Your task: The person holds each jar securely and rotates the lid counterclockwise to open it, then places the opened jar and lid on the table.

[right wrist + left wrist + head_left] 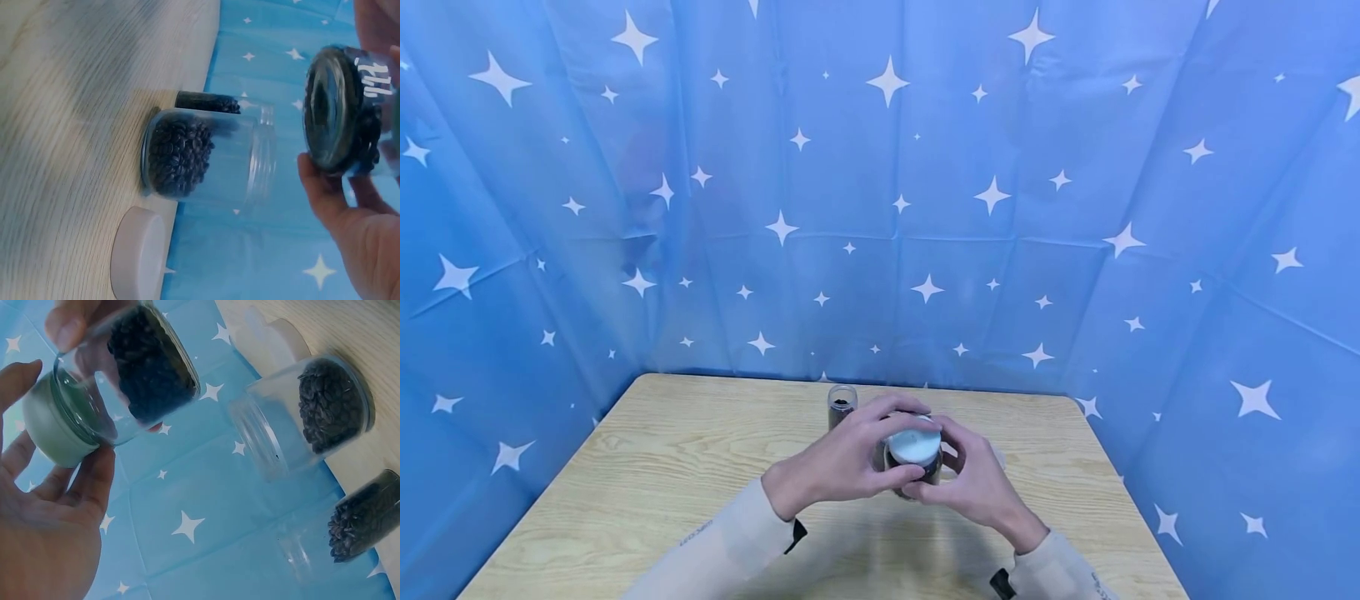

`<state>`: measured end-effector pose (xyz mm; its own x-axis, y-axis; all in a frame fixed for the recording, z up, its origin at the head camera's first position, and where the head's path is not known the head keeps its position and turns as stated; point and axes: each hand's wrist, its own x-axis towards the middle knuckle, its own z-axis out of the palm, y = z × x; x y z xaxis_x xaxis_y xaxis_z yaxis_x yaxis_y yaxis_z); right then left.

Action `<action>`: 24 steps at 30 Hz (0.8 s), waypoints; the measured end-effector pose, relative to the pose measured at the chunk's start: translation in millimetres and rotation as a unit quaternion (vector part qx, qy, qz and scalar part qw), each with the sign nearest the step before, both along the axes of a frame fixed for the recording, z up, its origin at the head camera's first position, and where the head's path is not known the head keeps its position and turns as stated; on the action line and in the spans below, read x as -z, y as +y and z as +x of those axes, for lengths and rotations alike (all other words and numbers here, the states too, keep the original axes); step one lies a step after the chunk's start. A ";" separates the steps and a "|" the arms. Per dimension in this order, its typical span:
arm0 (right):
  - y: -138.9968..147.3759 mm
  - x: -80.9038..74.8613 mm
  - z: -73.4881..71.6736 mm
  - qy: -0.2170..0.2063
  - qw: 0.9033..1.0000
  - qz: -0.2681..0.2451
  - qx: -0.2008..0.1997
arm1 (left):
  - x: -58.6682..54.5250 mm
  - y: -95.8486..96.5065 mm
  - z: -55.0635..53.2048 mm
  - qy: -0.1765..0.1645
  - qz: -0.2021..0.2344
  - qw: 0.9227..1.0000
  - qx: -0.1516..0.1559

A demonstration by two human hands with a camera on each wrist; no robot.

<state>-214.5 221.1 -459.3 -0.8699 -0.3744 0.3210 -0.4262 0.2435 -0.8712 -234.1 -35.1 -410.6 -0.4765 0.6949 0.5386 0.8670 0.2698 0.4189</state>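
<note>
A glass jar (153, 369) part-filled with dark beans is held up above the table between both hands. Its lid (916, 446), pale green, sits at the jar's mouth, and the fingers and thumb of my left hand (850, 454) curl around it. My right hand (973, 479) grips the glass body lower down. In the right wrist view the jar's base (328, 112) faces the camera, with white marks on its side. A larger lidless jar (181, 153) of dark beans stands on the table, mostly hidden behind the hands in the head view.
A narrow open jar (842, 404) with dark beans stands toward the back of the wooden table (700, 450). One white lid (137, 253) lies beside the larger jar. Blue curtains (887, 208) with white stars hang behind and along both sides.
</note>
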 end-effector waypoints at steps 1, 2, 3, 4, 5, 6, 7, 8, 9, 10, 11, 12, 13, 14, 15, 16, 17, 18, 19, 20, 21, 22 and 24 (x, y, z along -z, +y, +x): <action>-0.2 -0.2 0.1 -0.001 1.000 -0.002 -0.006 | -0.6 -0.3 0.3 0.004 -0.004 1.000 0.003; -0.2 -0.4 0.2 -0.002 1.000 -0.002 -0.010 | -1.2 -0.7 0.6 0.006 -0.007 1.000 0.005; -0.3 -0.7 0.3 -0.003 1.000 -0.002 -0.013 | -1.6 -1.0 0.8 0.006 -0.009 1.000 0.007; -0.3 -0.8 0.4 -0.003 1.000 -0.001 -0.014 | -1.9 -1.4 1.0 0.006 -0.012 1.000 0.008; -0.4 -0.9 0.4 -0.003 1.000 0.001 -0.015 | -2.3 -1.8 1.3 0.006 -0.013 1.000 0.010; -0.4 -0.9 0.4 -0.003 1.000 0.002 -0.015 | -2.6 -2.2 1.6 0.005 -0.014 1.000 0.010; -0.5 -0.8 0.4 -0.004 1.000 0.002 -0.015 | -3.0 -2.6 1.8 0.003 -0.015 1.000 0.011; -0.6 -0.8 0.3 -0.002 1.000 0.002 -0.016 | -3.4 -3.0 2.1 0.001 -0.015 1.000 0.012; -0.7 -0.6 0.4 -0.001 1.000 0.001 -0.017 | -3.8 -3.4 2.3 -0.001 -0.015 1.000 0.012; -0.8 -0.3 0.4 0.000 1.000 0.001 -0.017 | -3.8 -3.7 2.4 -0.002 -0.015 1.000 0.013; -1.0 -0.2 0.5 0.002 1.000 0.000 -0.018 | -3.6 -4.1 2.3 -0.003 -0.015 1.000 0.013; -1.3 0.0 0.5 0.003 1.000 0.000 -0.018 | -3.9 -4.6 2.5 -0.006 -0.015 1.000 0.013; -1.6 0.1 0.5 0.005 1.000 -0.001 -0.019 | -3.4 -5.1 2.4 -0.007 -0.015 1.000 0.013; -1.9 0.1 0.6 0.007 1.000 -0.001 -0.019 | -2.9 -5.5 2.2 -0.008 -0.015 1.000 0.013; -2.1 0.1 0.7 0.007 1.000 -0.001 -0.018 | -2.3 -5.9 2.1 -0.008 -0.015 1.000 0.012; -2.4 0.1 0.7 0.008 1.000 -0.001 -0.018 | -1.7 -6.3 2.0 -0.008 -0.014 1.000 0.011; -2.7 0.1 0.7 0.010 1.000 0.000 -0.018 | -1.6 -6.7 2.2 -0.009 -0.014 1.000 0.011; -3.1 0.0 0.6 0.012 1.000 -0.001 -0.019 | -1.5 -7.0 2.5 -0.009 -0.013 1.000 0.010; -3.4 0.1 0.6 0.016 1.000 -0.002 -0.020 | -1.2 -7.2 2.6 -0.008 -0.014 1.000 0.009; -3.8 0.1 0.6 0.019 1.000 -0.003 -0.022 | -1.5 -7.3 3.1 -0.008 -0.014 1.000 0.008; -4.3 0.2 0.6 0.022 0.999 -0.005 -0.023 | -1.8 -7.5 3.8 -0.008 -0.013 1.000 0.008; -4.8 0.2 0.7 0.025 0.999 -0.006 -0.024 | -2.0 -7.7 4.5 -0.009 -0.012 1.000 0.007; -5.8 1.1 1.1 0.029 0.999 -0.008 -0.024 | -2.5 -7.8 6.1 -0.009 -0.010 1.000 0.006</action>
<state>-213.4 215.4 -460.4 -0.8305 -0.4098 0.3772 -0.4878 0.2082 -0.8478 -228.0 -42.9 -408.1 -0.4785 0.7111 0.5152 0.8620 0.2686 0.4298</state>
